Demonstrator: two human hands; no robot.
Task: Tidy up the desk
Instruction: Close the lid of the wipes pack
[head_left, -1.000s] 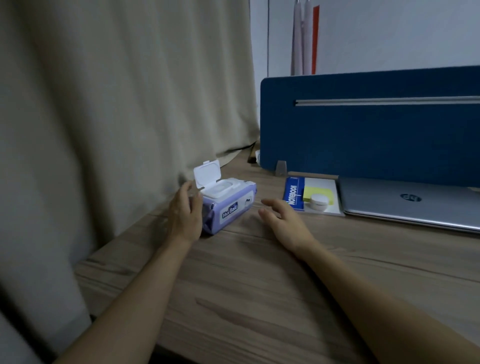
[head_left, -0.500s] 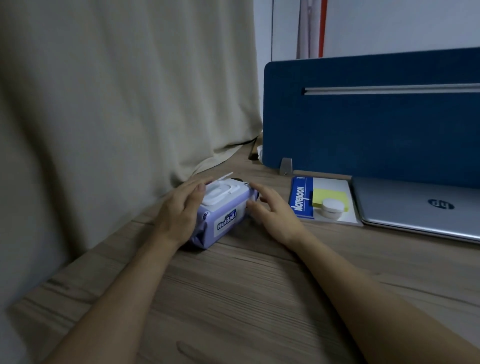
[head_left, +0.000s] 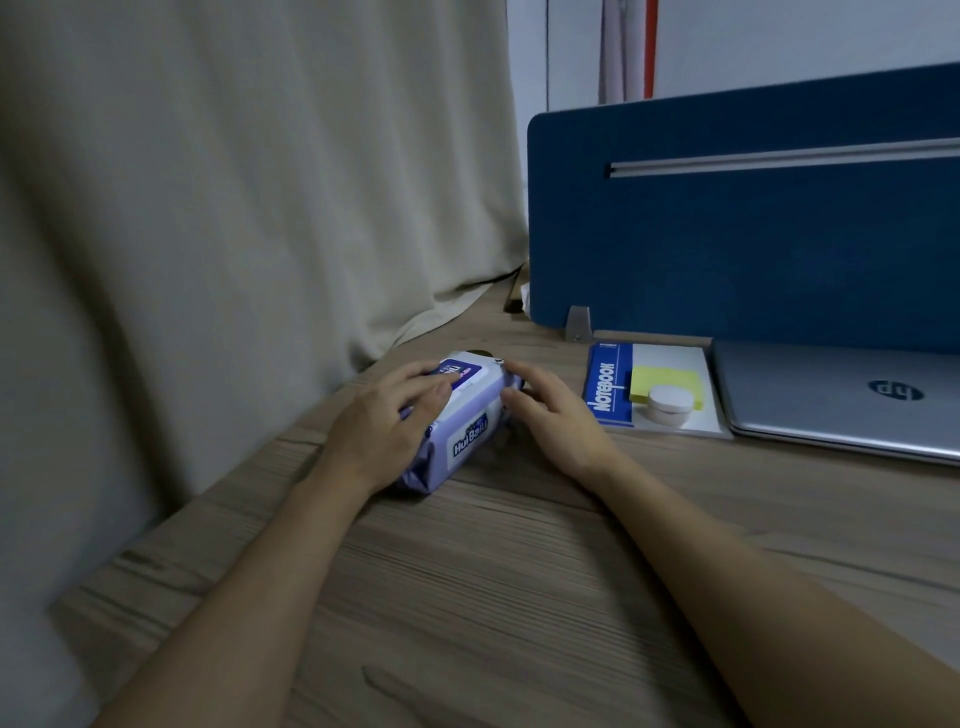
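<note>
We see one closed laptop (head_left: 852, 400) far right of our right hand (head_left: 558, 421), then one notebook (head_left: 654, 387) just right of it. One wipes pack (head_left: 462, 426) lies between our two hands: left hand (head_left: 387, 423) pressing flat on top, right fingers relaxed against its side.

A beige curtain (head_left: 234, 208) hung along the desk's left edge; a blue divider panel (head_left: 753, 223) stood at its back edge.

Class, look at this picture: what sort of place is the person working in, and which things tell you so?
Most likely an office or study workstation. A blue partition screen stands along the back of the wooden desk, with a closed laptop and a notebook in front of it.
</note>
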